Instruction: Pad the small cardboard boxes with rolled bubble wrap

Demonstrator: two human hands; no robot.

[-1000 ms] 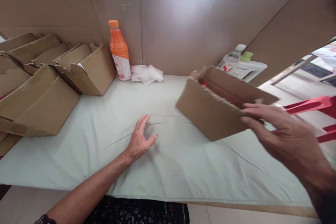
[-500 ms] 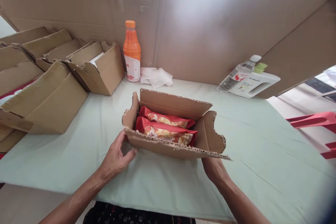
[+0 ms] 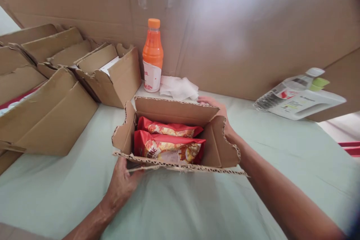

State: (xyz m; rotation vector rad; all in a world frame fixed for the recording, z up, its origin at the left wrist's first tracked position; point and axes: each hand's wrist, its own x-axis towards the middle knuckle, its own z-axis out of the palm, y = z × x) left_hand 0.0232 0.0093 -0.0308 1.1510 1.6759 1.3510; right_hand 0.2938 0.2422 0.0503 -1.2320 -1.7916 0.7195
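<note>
— Where's the open carton (image 3: 168, 112) now?
— Down on the tabletop (image 3: 197, 202), snack packets (image 3: 168, 146) inside. The left hand (image 3: 122, 183) pinches its near flap; the right hand (image 3: 218, 114) has moved round to grip the far corner.

Brown cardboard box (image 3: 171, 110) holds red-and-yellow packets (image 3: 168, 150); orange bottle (image 3: 152, 54) stands on pale green cloth (image 3: 197, 202).

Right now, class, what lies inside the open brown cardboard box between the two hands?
Two red and yellow snack packets lie side by side in the open brown cardboard box. Anything beneath them, and the box floor, is covered from view.
</note>
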